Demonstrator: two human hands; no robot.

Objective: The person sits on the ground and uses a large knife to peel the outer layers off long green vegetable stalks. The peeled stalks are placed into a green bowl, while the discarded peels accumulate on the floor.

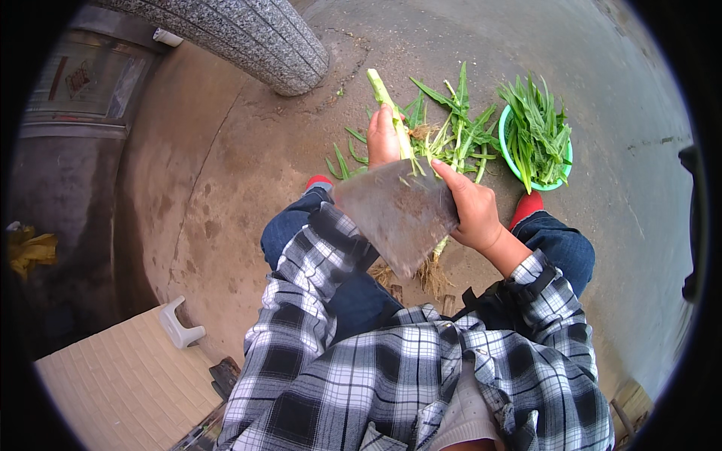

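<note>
My left hand grips a thick pale-green leafy vegetable stalk, whose upper end sticks out beyond my fingers. In my right hand is a broad cleaver; its handle is hidden by my grip. The stained blade slants across in front of my knees, slightly blurred, and covers the lower end of the stalk. Shreds of green peel lie on the blade's upper edge. Just beyond my hands, leafy stalks lie heaped on the ground. Below the blade, fibrous roots show between my legs.
A green plastic basket full of long green leaves stands beside my right shoe. A granite column rises at the upper left. At lower left are a white plastic stool and a tan tiled surface.
</note>
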